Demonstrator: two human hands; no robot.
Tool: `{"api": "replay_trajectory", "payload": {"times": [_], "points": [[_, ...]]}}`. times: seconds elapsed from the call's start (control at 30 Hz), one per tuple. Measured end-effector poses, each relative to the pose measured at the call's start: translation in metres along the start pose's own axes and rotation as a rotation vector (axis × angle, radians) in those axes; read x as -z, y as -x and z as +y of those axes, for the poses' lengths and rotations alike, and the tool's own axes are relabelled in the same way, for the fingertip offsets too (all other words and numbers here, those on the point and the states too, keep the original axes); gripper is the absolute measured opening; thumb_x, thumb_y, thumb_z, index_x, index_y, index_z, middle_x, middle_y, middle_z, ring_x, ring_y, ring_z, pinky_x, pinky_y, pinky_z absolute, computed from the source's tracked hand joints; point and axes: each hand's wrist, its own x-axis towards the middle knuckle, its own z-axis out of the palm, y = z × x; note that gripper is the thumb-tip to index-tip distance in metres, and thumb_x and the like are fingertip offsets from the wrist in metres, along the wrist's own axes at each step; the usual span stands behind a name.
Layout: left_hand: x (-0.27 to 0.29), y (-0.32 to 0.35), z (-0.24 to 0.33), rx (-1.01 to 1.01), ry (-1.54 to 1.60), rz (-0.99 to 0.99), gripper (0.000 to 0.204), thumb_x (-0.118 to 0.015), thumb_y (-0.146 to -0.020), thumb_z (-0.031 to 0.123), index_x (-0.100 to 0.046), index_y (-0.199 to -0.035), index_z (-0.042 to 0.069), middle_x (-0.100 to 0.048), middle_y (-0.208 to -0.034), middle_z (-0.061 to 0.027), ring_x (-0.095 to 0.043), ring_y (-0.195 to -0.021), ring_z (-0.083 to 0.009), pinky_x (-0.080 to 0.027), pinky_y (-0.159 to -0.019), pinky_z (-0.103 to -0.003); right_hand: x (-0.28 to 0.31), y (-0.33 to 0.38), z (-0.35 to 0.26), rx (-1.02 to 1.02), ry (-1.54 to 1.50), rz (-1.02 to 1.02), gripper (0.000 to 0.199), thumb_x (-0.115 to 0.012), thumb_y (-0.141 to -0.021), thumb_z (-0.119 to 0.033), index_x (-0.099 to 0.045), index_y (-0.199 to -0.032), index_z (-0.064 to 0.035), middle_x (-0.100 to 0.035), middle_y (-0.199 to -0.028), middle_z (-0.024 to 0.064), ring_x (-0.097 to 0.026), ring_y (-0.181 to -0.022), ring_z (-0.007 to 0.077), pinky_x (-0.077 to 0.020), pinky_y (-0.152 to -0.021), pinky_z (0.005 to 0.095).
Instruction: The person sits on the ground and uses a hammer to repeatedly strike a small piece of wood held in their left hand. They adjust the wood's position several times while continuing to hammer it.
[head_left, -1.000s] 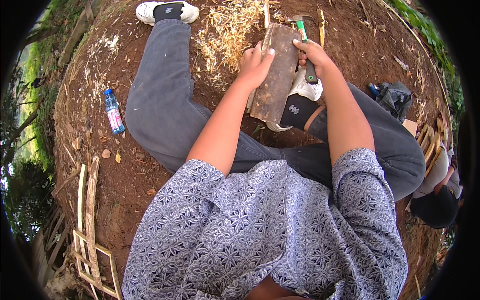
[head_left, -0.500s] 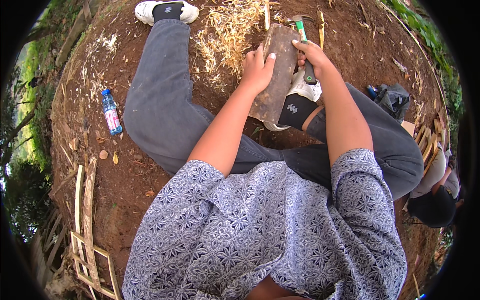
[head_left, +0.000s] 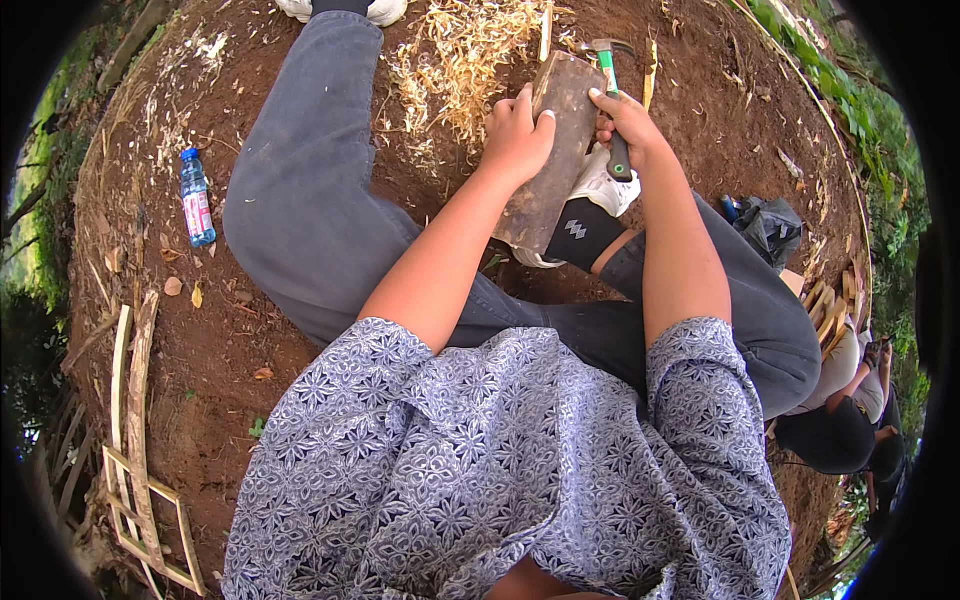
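Observation:
A dark, weathered wooden block (head_left: 560, 165), long and flat-faced, slants between my legs, its lower end above the ground by my right shoe (head_left: 607, 182). My left hand (head_left: 518, 140) is closed over its left edge, thumb on the face. My right hand (head_left: 628, 122) has its fingers curled around a hammer (head_left: 619, 160) with a green neck and dark grip. The hammer's metal head points away from me, past the block's far right corner. My right thumb rests at the block's right edge. Some right fingers are hidden behind the block and handle.
Pale wood shavings (head_left: 460, 60) lie beyond the block. On the left are a plastic bottle (head_left: 197, 200) with a blue cap and a thin wooden frame (head_left: 150, 510). A black plastic bag (head_left: 770, 230) sits to the right, near cut wood pieces (head_left: 825, 315) and another person (head_left: 830, 430).
The whole view has shifted slightly, so the bottle and frame appear farther left and more of the other person shows. My grip on the block and hammer looks the same.

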Motion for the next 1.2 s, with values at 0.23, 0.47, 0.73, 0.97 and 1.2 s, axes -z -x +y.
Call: {"api": "replay_trajectory", "payload": {"times": [0.23,0.47,0.73,0.97,1.2], "points": [[-0.002,0.000,-0.001,0.019,-0.022,-0.031,0.069,-0.049,-0.101,0.043,-0.034,-0.161,0.012,-0.043,-0.149,-0.0196,-0.041,-0.137,-0.0423,-0.034,-0.115,-0.058,-0.003,0.004,-0.001,-0.005,0.041,0.019,0.018,-0.067,-0.103,-0.029,-0.053,-0.101,-0.0181,-0.045,-0.060,-0.0079,-0.044,-0.047,0.0049,-0.0373,-0.044,0.0238],[-0.006,0.001,-0.002,0.037,-0.009,-0.034,0.069,-0.049,-0.102,0.044,-0.033,-0.162,0.014,-0.040,-0.151,-0.0171,-0.039,-0.139,-0.0397,-0.033,-0.114,-0.059,-0.001,0.004,-0.002,0.004,0.055,0.018,0.022,-0.068,-0.102,-0.028,-0.050,-0.096,-0.0170,-0.046,-0.062,-0.0060,-0.045,-0.049,0.0078,-0.0382,-0.046,0.0261],[0.000,0.004,0.005,0.068,0.007,-0.045,0.069,-0.048,-0.103,0.043,-0.033,-0.162,0.013,-0.041,-0.149,-0.0180,-0.039,-0.138,-0.0399,-0.033,-0.116,-0.056,-0.004,0.006,-0.003,-0.003,0.050,0.012,0.023,-0.069,-0.101,-0.028,-0.050,-0.095,-0.0167,-0.048,-0.063,-0.0051,-0.046,-0.050,0.0085,-0.0379,-0.047,0.0264],[0.001,0.007,0.006,0.061,0.009,-0.020,0.067,-0.046,-0.104,0.042,-0.035,-0.161,0.010,-0.045,-0.145,-0.0205,-0.039,-0.136,-0.0421,-0.031,-0.119,-0.050,-0.007,0.005,-0.003,0.001,0.052,0.032,0.024,-0.071,-0.101,-0.029,-0.051,-0.094,-0.0165,-0.048,-0.062,-0.0053,-0.045,-0.048,0.0080,-0.0372,-0.046,0.0256],[0.002,0.010,0.012,0.094,-0.033,-0.021,0.065,-0.044,-0.104,0.043,-0.036,-0.161,0.012,-0.043,-0.150,-0.0189,-0.039,-0.140,-0.0409,-0.031,-0.118,-0.055,-0.010,0.008,-0.006,0.003,0.056,0.050,0.023,-0.068,-0.103,-0.029,-0.050,-0.096,-0.0178,-0.045,-0.058,-0.0078,-0.042,-0.045,0.0049,-0.0363,-0.042,0.0221]]}}
